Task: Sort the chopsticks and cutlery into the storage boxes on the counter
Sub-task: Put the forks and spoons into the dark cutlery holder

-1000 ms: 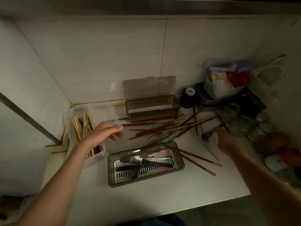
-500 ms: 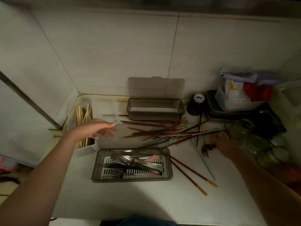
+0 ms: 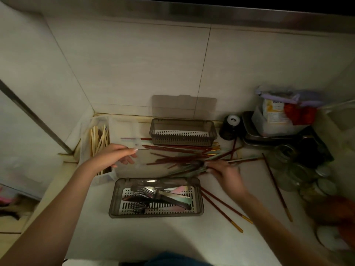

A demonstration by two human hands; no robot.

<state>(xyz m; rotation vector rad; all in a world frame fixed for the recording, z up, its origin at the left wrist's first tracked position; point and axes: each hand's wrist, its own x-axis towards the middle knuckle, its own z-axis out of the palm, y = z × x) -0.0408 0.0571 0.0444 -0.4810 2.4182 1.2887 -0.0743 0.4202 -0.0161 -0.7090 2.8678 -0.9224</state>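
A grey front box point(image 3: 153, 181) holds several forks and knives on a white slotted insert. Behind it stands an empty grey back box point(image 3: 182, 140), with its lid point(image 3: 184, 106) leaning on the wall. At the left, a clear box point(image 3: 99, 137) holds pale wooden chopsticks. Red chopsticks point(image 3: 178, 153) lie in a pile between the grey boxes, and others point(image 3: 221, 208) lie loose at the right. My left hand point(image 3: 113, 158) hovers with relaxed fingers over the clear box's open lid. My right hand point(image 3: 225, 174), blurred, grips a fork point(image 3: 197, 163) just above the pile, behind the front box.
A black cup point(image 3: 230, 127), stacked metal trays point(image 3: 269, 140), a plastic tub of packets point(image 3: 276, 116) and glass jars point(image 3: 299, 167) crowd the right side. One red chopstick point(image 3: 276, 187) lies by the jars. Tiled walls close the back and left.
My right hand has moved left with the fork, from the counter's right side to above the chopstick pile. My left hand has stayed over the clear lid.
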